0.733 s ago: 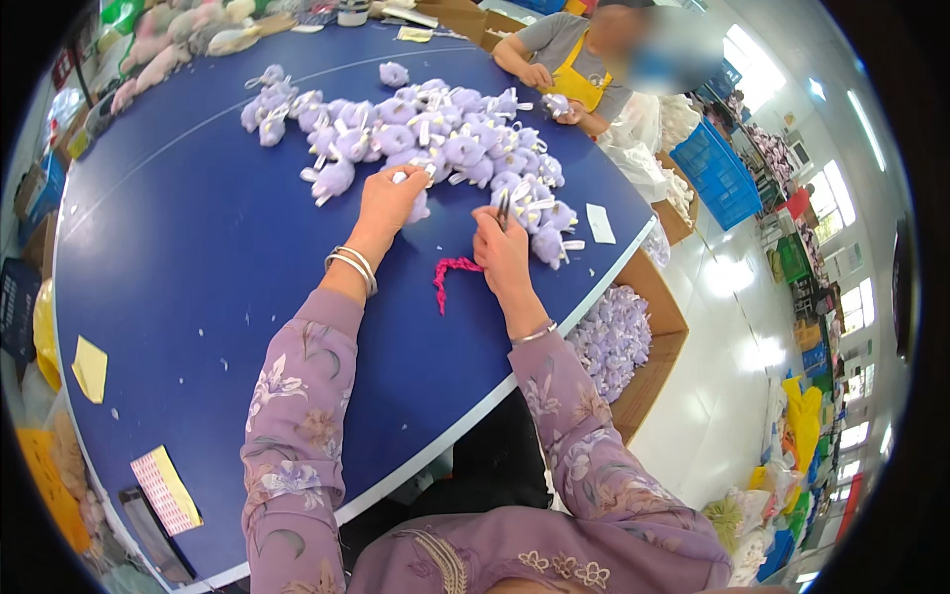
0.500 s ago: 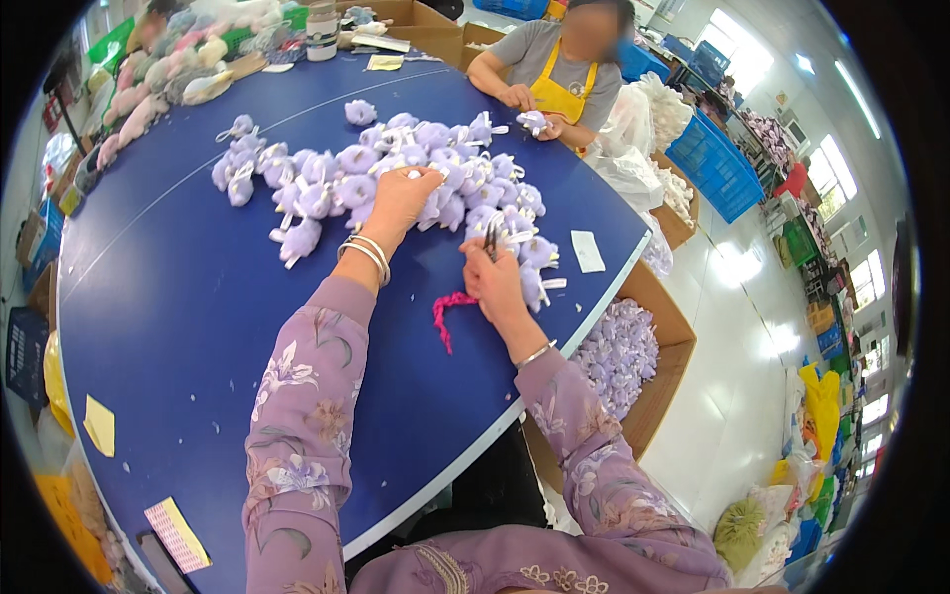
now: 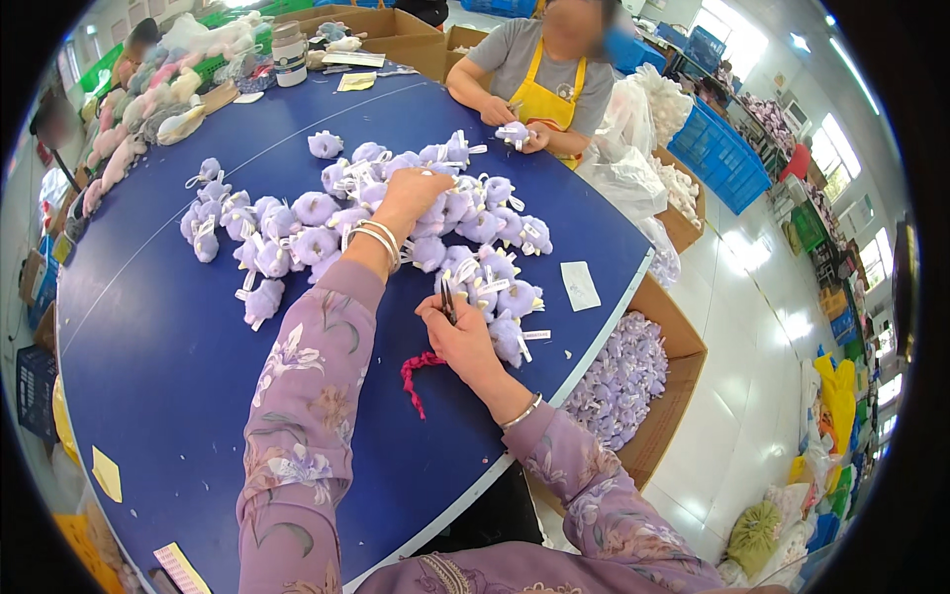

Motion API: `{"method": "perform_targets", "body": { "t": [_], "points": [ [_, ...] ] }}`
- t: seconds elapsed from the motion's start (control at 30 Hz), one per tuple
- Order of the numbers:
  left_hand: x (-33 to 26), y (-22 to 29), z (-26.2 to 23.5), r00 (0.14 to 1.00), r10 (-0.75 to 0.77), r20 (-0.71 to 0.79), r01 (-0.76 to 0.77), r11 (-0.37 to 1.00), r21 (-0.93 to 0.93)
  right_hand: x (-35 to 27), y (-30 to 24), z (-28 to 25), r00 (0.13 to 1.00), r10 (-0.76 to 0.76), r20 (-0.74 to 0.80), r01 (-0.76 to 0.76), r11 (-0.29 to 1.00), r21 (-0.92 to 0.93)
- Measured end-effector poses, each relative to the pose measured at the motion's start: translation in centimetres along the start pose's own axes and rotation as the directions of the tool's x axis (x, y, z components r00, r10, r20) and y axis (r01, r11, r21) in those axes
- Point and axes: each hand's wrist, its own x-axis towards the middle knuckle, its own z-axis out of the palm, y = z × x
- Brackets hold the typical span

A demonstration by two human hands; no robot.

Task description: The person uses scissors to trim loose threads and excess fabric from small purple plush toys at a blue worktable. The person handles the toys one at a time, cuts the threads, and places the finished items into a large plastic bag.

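Note:
Many small lilac plush pieces (image 3: 315, 208) with white loop tags lie heaped across the blue table (image 3: 198, 376). Over the middle of the heap, my left hand (image 3: 408, 203) reaches down with its fingers bunched together among the plush. A small white bit shows at its fingertips, and what they grip is hidden. My right hand (image 3: 463, 342) is closed around small dark thread snips (image 3: 448, 302), their tips pointing up beside the nearest plush pieces. From under this hand a pink braided cord (image 3: 411, 381) trails onto the table.
Across the table a co-worker in a yellow apron (image 3: 554, 94) handles a lilac plush piece (image 3: 514, 134). A cardboard box (image 3: 683, 366) of lilac pieces stands beyond the right table edge. Pastel plush (image 3: 148, 109) is piled far left, near a jar (image 3: 289, 54). A paper slip (image 3: 580, 285) lies right.
The view has shifted, so the heap sits lower and further left. My left hand has moved right and away over the heap. My right hand still holds the snips.

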Motion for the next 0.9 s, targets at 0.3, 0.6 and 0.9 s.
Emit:
{"method": "perform_targets", "body": {
  "t": [0.3, 0.6, 0.9],
  "points": [
    [-0.16, 0.93, 0.84, 0.992, -0.114, -0.049, 0.113, 0.993, -0.023, 0.07, -0.1, 0.04, 1.0, 0.015, -0.02, -0.015, 0.999, -0.031],
    [-0.1, 0.73, 0.44, 0.99, -0.135, -0.031, 0.133, 0.99, -0.051, -0.03, -0.24, 0.02, 0.999, 0.041, -0.023, -0.042, 0.999, -0.026],
    [0.02, 0.55, 0.7, 0.988, -0.149, -0.036, 0.147, 0.988, -0.05, 0.03, 0.21, -0.25, 0.999, 0.019, -0.026, -0.02, 0.999, -0.039]
  ]
}}
